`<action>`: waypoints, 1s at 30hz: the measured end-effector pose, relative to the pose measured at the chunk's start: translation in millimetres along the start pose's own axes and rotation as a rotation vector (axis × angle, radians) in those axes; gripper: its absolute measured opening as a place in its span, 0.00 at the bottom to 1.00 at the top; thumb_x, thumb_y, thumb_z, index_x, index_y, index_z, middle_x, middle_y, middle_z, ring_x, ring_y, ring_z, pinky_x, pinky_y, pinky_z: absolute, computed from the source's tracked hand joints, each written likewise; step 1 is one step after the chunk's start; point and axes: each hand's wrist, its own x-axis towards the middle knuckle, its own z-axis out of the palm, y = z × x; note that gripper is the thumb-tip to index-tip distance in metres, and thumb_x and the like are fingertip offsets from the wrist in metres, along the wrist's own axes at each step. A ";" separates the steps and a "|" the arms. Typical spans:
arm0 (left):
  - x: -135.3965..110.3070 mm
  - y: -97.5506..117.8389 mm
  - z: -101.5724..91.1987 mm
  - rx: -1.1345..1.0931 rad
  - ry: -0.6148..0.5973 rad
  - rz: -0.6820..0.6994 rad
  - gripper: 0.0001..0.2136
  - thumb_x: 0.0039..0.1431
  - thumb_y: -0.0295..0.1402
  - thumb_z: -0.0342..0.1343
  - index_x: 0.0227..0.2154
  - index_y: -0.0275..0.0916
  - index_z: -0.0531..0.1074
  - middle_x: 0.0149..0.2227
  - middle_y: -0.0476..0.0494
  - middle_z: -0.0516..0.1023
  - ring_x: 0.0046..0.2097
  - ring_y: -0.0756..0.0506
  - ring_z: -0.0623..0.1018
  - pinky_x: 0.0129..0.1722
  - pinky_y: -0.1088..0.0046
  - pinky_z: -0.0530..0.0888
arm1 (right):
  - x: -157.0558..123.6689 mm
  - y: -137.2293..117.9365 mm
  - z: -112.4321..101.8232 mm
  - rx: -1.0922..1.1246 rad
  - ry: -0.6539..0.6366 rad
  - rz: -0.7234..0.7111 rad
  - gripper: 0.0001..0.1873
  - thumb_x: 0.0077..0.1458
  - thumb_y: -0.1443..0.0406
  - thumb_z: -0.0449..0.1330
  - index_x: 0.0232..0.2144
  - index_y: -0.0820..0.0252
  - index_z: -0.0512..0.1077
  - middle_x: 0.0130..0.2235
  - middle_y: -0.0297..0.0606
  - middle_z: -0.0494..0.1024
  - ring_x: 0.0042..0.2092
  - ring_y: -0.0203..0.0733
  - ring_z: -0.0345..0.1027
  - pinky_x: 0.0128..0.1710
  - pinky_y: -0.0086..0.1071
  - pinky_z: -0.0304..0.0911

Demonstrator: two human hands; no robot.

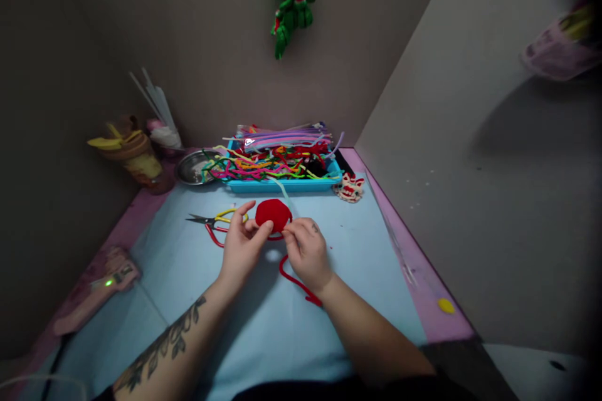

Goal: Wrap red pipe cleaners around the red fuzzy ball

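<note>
A round, flat red disc (pixel 273 214) is held up over the blue mat, its fuzzy face toward me. My left hand (pixel 245 235) grips the disc by its left and lower edge, thumb in front. At the disc's lower right rim, my right hand (pixel 305 247) pinches a red pipe cleaner that runs along the edge; its exact grip is partly hidden by the fingers. A loose length of red pipe cleaner (pixel 296 281) curves below my right hand on the mat. Just left of my left hand lie scissors (pixel 207 220) with yellow and red handles.
A blue tray (pixel 282 186) heaped with colourful pipe cleaners stands at the back, beside a metal bowl (pixel 190 168). A pink glue gun (pixel 101 291) with a green light lies left. A small lion-like figure (pixel 352 189) and tweezers (pixel 399 250) are on the right.
</note>
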 end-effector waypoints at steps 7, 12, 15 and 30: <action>-2.4 0.5 3.4 -0.068 -0.041 -0.015 0.31 0.48 0.35 0.65 0.55 0.41 0.59 0.34 0.47 0.80 0.38 0.46 0.80 0.42 0.70 0.73 | 1.7 -1.4 1.7 0.016 0.018 0.009 0.08 0.59 0.68 0.52 0.32 0.57 0.70 0.34 0.41 0.72 0.39 0.44 0.66 0.41 0.40 0.65; 4.4 -0.4 -2.3 -0.102 -0.011 -0.019 0.33 0.46 0.34 0.66 0.55 0.41 0.59 0.35 0.45 0.82 0.37 0.46 0.81 0.42 0.69 0.74 | 1.7 -1.4 3.1 0.169 -0.065 0.119 0.06 0.58 0.66 0.56 0.37 0.55 0.71 0.35 0.39 0.75 0.39 0.42 0.69 0.41 0.36 0.66; 6.7 -2.1 -3.8 -0.128 -0.021 -0.035 0.33 0.46 0.33 0.67 0.55 0.41 0.59 0.34 0.46 0.82 0.36 0.46 0.81 0.42 0.69 0.74 | 2.2 -1.1 2.2 0.175 -0.070 0.134 0.05 0.59 0.66 0.56 0.35 0.55 0.72 0.35 0.38 0.74 0.39 0.42 0.69 0.41 0.36 0.65; 7.3 -5.7 -2.4 -0.126 -0.056 -0.097 0.31 0.46 0.35 0.66 0.53 0.42 0.60 0.32 0.47 0.81 0.34 0.47 0.80 0.39 0.71 0.74 | 4.2 -5.3 6.8 0.297 0.004 0.286 0.05 0.57 0.68 0.56 0.29 0.57 0.70 0.31 0.34 0.70 0.34 0.38 0.66 0.35 0.31 0.63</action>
